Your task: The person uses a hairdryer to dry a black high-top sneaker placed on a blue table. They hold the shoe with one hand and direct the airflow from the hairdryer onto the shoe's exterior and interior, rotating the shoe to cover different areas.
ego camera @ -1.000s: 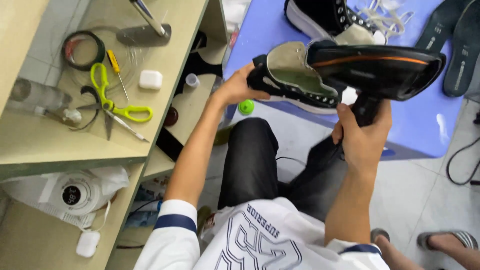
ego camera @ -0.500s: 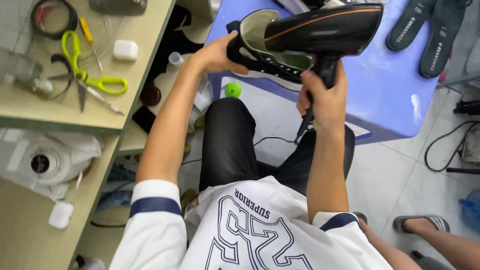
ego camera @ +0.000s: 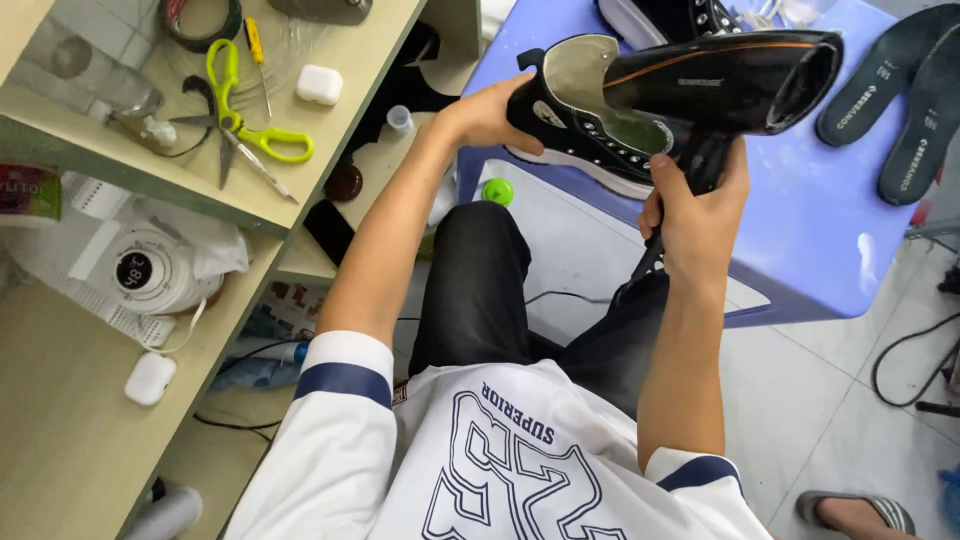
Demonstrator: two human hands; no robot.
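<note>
Currently the left hand (ego camera: pixel 490 110) grips the heel end of a black sneaker (ego camera: pixel 580 125) with a white sole, fingers wrapped around the back, holding it tilted just above the edge of the blue surface (ego camera: pixel 820 230), upper centre of the frame. Right hand (ego camera: pixel 695 205) is closed tight around the handle of a black hair dryer (ego camera: pixel 730 80). The dryer barrel lies right over the shoe, its end at the shoe opening, touching or nearly so; can't tell which. Dryer cord drops down past the right wrist.

Two dark insoles (ego camera: pixel 900 100) lie flat on the blue surface, upper right. A second black shoe (ego camera: pixel 670 20) sits at the top edge, partly cut off.

Upper left, on the wooden shelf (ego camera: pixel 330 150): yellow-green scissors (ego camera: pixel 245 110), a small yellow screwdriver (ego camera: pixel 257 50), a white earbud case (ego camera: pixel 320 85). A white round device (ego camera: pixel 150 270) sits on the shelf below. A green bottle cap (ego camera: pixel 497 190) sits near the left knee.
</note>
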